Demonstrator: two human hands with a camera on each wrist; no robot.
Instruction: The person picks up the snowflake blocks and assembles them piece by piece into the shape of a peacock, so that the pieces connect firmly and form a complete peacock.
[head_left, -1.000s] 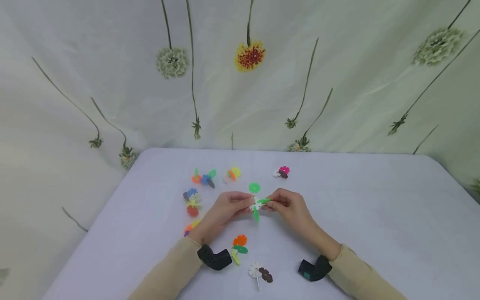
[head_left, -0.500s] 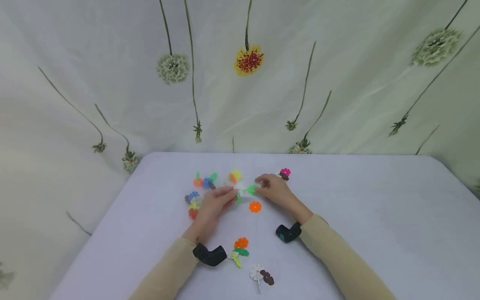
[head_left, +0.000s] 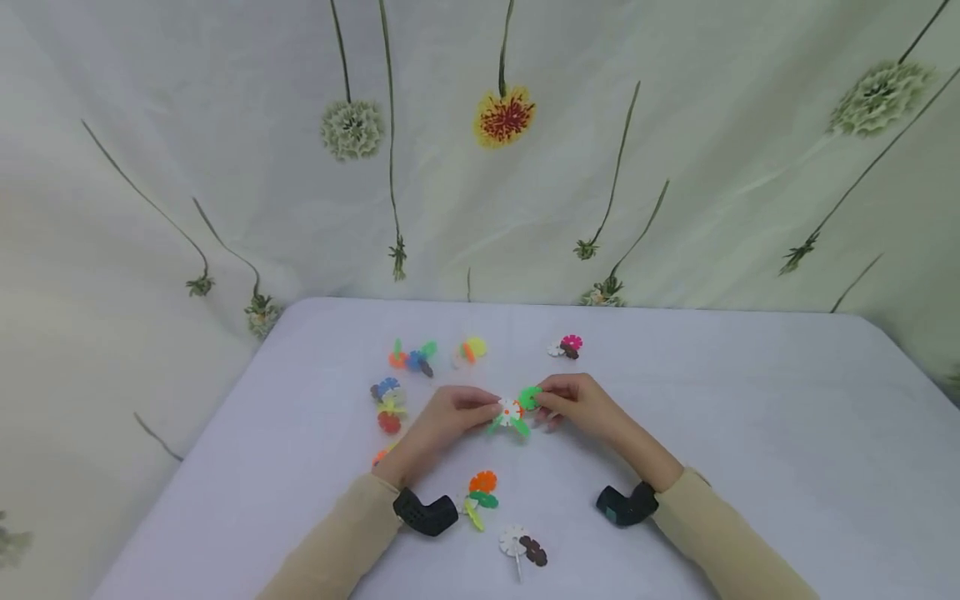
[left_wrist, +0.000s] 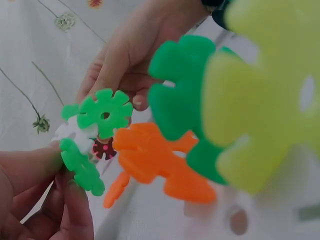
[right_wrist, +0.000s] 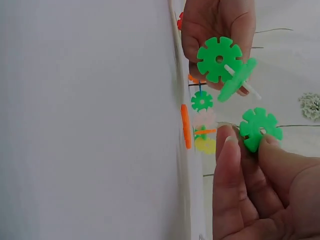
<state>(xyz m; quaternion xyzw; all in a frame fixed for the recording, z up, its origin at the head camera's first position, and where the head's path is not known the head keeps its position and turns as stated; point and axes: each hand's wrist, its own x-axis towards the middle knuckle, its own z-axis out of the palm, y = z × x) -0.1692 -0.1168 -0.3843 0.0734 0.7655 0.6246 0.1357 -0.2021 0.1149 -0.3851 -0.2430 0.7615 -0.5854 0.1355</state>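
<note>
In the head view, my left hand (head_left: 453, 417) pinches a white notched flower disc (head_left: 509, 412) between thumb and fingers. Green flower discs (left_wrist: 82, 167) are slotted onto its edge. My right hand (head_left: 585, 408) pinches a single green flower disc (head_left: 530, 397) by its rim, just right of the white one. A gap separates this disc (right_wrist: 260, 129) from the joined green discs (right_wrist: 220, 59) in the right wrist view. Below the hands, an orange flower disc (left_wrist: 117, 190) lies on the table, mostly hidden behind the white disc in the head view.
Joined disc clusters lie left (head_left: 388, 404), at the back (head_left: 412, 360) and at the back right (head_left: 570, 346). An orange, green and yellow cluster (head_left: 482, 492) sits by the left wrist. Nearer the front is a white and brown cluster (head_left: 517, 546). The cloth-covered table (head_left: 750, 417) extends right.
The loose green disc has left the table and is now in my right hand. Both hands reached away and leftward, then came back toward the middle with the discs.
</note>
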